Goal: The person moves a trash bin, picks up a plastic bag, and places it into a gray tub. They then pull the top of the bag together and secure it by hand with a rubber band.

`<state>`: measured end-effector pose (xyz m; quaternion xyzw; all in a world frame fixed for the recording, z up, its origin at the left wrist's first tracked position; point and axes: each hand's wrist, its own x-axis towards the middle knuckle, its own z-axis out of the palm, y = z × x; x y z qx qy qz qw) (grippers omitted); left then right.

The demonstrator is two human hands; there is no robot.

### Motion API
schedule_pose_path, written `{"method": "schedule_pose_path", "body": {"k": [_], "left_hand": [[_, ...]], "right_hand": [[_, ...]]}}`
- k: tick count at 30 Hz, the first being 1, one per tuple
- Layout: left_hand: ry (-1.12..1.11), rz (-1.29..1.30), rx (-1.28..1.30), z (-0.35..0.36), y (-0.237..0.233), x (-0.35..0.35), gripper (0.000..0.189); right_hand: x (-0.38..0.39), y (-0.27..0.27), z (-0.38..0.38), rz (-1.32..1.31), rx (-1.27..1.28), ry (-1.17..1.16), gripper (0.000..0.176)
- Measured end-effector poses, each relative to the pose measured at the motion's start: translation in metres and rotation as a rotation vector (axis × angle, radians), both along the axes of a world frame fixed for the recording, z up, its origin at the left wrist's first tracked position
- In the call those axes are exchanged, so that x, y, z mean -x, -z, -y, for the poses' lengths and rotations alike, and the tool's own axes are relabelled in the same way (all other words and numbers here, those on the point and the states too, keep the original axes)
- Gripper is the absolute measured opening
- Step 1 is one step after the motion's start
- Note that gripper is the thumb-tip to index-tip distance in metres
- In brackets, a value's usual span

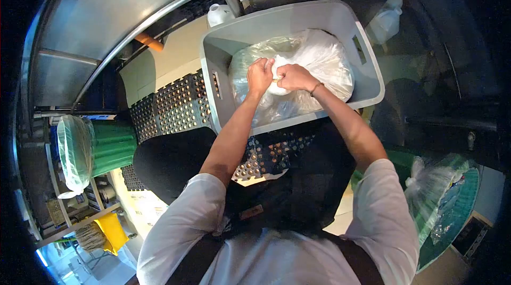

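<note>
Plastic bag [326, 53] is contained in grey tub [282, 23], spread under and beyond both hands, whiter bulge to the right. A bunched white part [279, 91] is held between the hands, around mid-tub. Left hand [260, 76]: fingers curled, bunch gripped from its left side. Right hand [297, 78]: fingers closed, bunch pinched from its right, just beside the left. A small yellowish bit is seen at the right fingertips; can't be identified. Black perforated mat [178, 101] is exposed at the tub's left and near sides.
</note>
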<state>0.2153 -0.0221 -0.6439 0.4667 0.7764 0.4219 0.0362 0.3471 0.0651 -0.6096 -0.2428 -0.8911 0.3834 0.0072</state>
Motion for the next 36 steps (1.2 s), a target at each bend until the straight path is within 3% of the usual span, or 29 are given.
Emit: {"method": "schedule_pose_path", "body": {"k": [8, 13, 15, 19, 21, 25, 28, 33, 36], "left_hand": [[0.055, 0.001, -0.028, -0.006, 0.002, -0.002, 0.029], [0.037, 0.080, 0.037, -0.004, -0.006, -0.005, 0.030], [0.157, 0.216, 0.069, -0.002, -0.015, -0.003, 0.030], [0.245, 0.040, -0.017, 0.013, -0.044, -0.031, 0.032], [0.254, 0.089, 0.199, 0.012, -0.037, -0.034, 0.042], [-0.050, 0.315, 0.185, 0.004, -0.021, -0.023, 0.039], [-0.119, 0.326, 0.171, 0.003, -0.010, -0.021, 0.035], [-0.145, 0.308, 0.210, 0.003, -0.021, -0.027, 0.026], [-0.175, 0.365, 0.176, -0.001, -0.018, -0.027, 0.027]], "right_hand": [[-0.003, -0.029, -0.010, 0.132, -0.217, -0.140, 0.016], [-0.006, -0.033, -0.015, 0.198, -0.121, -0.095, 0.022], [-0.012, -0.037, -0.024, 0.192, -0.067, -0.111, 0.023], [-0.025, -0.030, -0.037, 0.110, 0.031, -0.206, 0.026], [-0.029, -0.025, -0.031, 0.143, -0.002, -0.189, 0.027], [-0.021, -0.035, -0.016, -0.001, 0.006, -0.054, 0.028], [-0.015, -0.042, -0.007, -0.121, -0.152, -0.095, 0.027], [-0.024, -0.054, 0.002, -0.009, -0.287, -0.145, 0.025], [-0.027, -0.046, 0.005, -0.040, -0.244, -0.075, 0.024]]}}
